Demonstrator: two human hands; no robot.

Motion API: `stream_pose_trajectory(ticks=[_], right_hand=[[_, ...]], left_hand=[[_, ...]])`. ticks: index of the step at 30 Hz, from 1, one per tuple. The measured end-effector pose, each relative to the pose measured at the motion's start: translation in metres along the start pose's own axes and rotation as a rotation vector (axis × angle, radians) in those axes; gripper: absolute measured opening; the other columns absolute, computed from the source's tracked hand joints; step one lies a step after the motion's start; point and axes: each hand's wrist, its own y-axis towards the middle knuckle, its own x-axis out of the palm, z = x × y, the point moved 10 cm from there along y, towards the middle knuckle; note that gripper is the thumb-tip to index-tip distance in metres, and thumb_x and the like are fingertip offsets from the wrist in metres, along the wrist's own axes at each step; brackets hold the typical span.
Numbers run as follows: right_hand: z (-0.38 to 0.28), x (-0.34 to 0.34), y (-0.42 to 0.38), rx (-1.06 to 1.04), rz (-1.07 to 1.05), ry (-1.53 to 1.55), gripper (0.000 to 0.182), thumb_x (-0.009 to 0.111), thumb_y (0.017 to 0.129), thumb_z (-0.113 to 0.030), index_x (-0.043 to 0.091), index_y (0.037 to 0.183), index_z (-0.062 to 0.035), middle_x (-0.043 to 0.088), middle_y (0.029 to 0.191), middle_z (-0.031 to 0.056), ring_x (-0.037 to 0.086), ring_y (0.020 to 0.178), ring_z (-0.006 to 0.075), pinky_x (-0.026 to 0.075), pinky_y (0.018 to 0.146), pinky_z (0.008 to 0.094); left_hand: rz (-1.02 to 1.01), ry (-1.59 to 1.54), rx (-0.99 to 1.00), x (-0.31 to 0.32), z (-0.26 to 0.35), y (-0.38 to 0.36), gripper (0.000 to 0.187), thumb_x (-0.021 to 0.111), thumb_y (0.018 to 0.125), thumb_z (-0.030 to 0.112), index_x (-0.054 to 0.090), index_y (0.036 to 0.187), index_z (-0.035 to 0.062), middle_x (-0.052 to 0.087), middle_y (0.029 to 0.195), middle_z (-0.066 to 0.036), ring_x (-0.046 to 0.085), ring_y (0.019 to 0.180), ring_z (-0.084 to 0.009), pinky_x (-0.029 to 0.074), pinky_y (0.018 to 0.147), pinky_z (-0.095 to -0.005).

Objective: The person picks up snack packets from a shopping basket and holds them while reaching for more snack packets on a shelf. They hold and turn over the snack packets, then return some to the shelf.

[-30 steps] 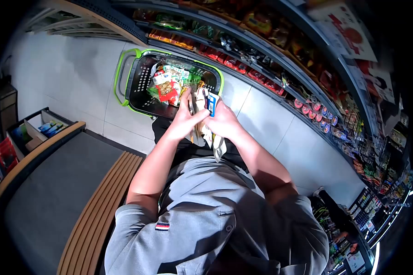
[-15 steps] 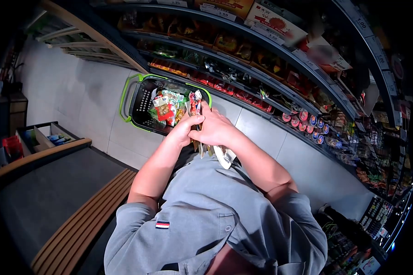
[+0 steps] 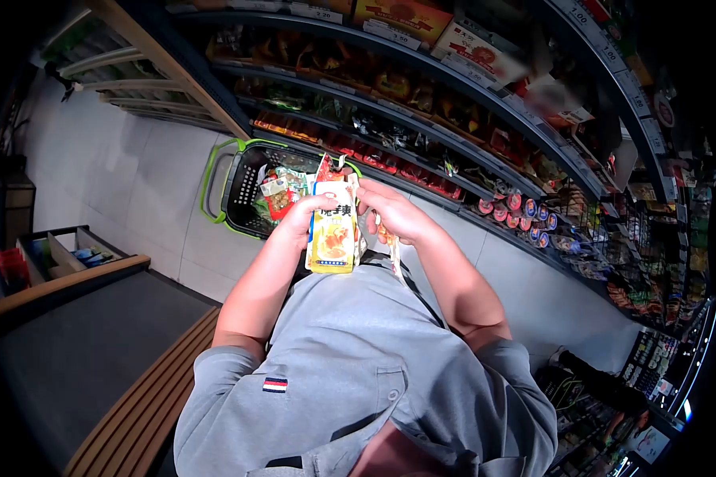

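Observation:
In front of my body, my left hand (image 3: 301, 216) is closed on a yellow and white snack packet (image 3: 332, 238) with dark printed characters, its thumb across the upper front. More packets, one with a red top (image 3: 326, 168), stand behind it. My right hand (image 3: 398, 213) has its fingers curled at the right edge of this bundle. A narrow snack packet (image 3: 391, 248) hangs below its fingers, seen edge-on. Just beyond my hands, the black shopping basket (image 3: 239, 184) with a green rim and handle holds several colourful snack packets (image 3: 282, 195).
Shelves of packaged snacks (image 3: 390, 83) with price labels curve along the far side and right. Pink and blue-lidded tubs (image 3: 517, 213) sit low on them. A slatted wooden bench (image 3: 139, 397) and a divided bin (image 3: 71, 250) are at left. Another person's dark-clothed leg (image 3: 597, 378) shows lower right.
The yellow and white packet's front now faces up in my left hand. My right hand has drawn to the right, no longer overlapping the left. The view has shifted slightly.

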Motion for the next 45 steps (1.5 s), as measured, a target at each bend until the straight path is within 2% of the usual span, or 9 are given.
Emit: stream_pose_trajectory(ticks=[10,15,19,26,29,35,39,41,45], right_hand=[[0.028,-0.051,0.022,0.019,0.358,0.775,0.050,0.049,0.097,-0.051,0.065,0.104,-0.0040,0.064,0.084,0.0066,0.056,0.057,0.0136,0.048,0.047,0.0291],[-0.014,-0.087,-0.004,-0.413,0.499,0.967,0.021,0.061,0.091,-0.021,0.064,0.102,-0.0039,0.063,0.087,0.0046,0.053,0.060,0.0134,0.045,0.050,0.0280],[-0.085,-0.106,-0.071,-0.924,0.538,0.744,0.030,0.051,0.075,0.007,0.060,0.103,0.0018,0.057,0.088,0.0069,0.053,0.059,0.0139,0.049,0.053,0.0297],[-0.134,-0.085,-0.225,-1.516,1.168,-0.325,0.028,0.049,0.071,0.014,0.063,0.092,0.0016,0.057,0.093,0.0121,0.056,0.073,0.0137,0.049,0.065,0.0260],[-0.129,-0.079,-0.248,-1.636,1.155,-0.583,0.032,0.050,0.068,0.013,0.064,0.094,0.0003,0.057,0.093,0.0132,0.059,0.079,0.0213,0.049,0.067,0.0273],[-0.087,-0.144,-0.290,-1.655,0.960,-0.507,0.035,0.052,0.072,0.012,0.062,0.103,0.0000,0.054,0.105,0.0154,0.056,0.090,0.0256,0.048,0.083,0.0355],[-0.052,-0.209,-0.295,-1.319,0.818,-0.131,0.043,0.047,0.095,-0.020,0.053,0.127,0.0080,0.048,0.131,0.0219,0.049,0.121,0.0290,0.040,0.102,0.0391],[-0.037,-0.237,-0.298,-1.244,0.723,0.193,0.040,0.047,0.100,-0.021,0.054,0.129,0.0059,0.046,0.135,0.0202,0.048,0.124,0.0253,0.039,0.103,0.0371],[-0.020,-0.259,-0.303,-1.024,0.744,-0.001,0.035,0.056,0.099,-0.017,0.055,0.129,0.0008,0.050,0.132,0.0168,0.056,0.113,0.0200,0.049,0.093,0.0334]], left_hand=[[-0.267,-0.144,0.095,0.000,0.041,-0.003,0.077,0.062,0.069,0.013,0.040,0.142,0.0100,0.053,0.128,-0.027,0.065,0.101,-0.0351,0.059,0.083,-0.0481],[-0.375,-0.184,-0.042,0.042,0.038,-0.013,0.080,0.062,0.063,0.016,0.043,0.140,0.0087,0.051,0.129,-0.033,0.067,0.096,-0.0341,0.058,0.083,-0.0447],[-0.513,-0.087,-0.097,0.083,0.028,-0.008,0.086,0.062,0.066,0.018,0.037,0.148,0.0129,0.045,0.136,-0.032,0.064,0.096,-0.0311,0.055,0.082,-0.0454],[-0.656,-0.116,-0.085,0.191,0.011,-0.015,0.087,0.066,0.062,0.020,0.043,0.146,0.0132,0.050,0.135,-0.027,0.063,0.092,-0.0293,0.050,0.084,-0.0423],[-0.713,-0.065,-0.038,0.241,-0.010,-0.007,0.090,0.067,0.063,0.021,0.038,0.147,0.0060,0.062,0.115,-0.017,0.062,0.092,-0.0307,0.051,0.080,-0.0428],[-0.624,0.003,0.130,0.297,-0.052,0.038,0.094,0.065,0.065,0.019,0.029,0.149,-0.0049,0.063,0.106,-0.026,0.066,0.088,-0.0319,0.054,0.079,-0.0388],[-0.591,-0.021,0.139,0.326,-0.082,0.067,0.094,0.064,0.065,0.015,0.026,0.149,-0.0066,0.062,0.099,-0.032,0.068,0.091,-0.0363,0.058,0.082,-0.0420],[-0.634,0.029,0.138,0.344,-0.092,0.072,0.095,0.065,0.064,0.015,0.026,0.148,-0.0085,0.060,0.104,-0.034,0.068,0.090,-0.0365,0.059,0.080,-0.0416],[-0.529,0.120,0.181,0.357,-0.100,0.080,0.098,0.066,0.062,0.015,0.025,0.148,-0.0100,0.059,0.111,-0.034,0.069,0.089,-0.0349,0.059,0.081,-0.0391]])
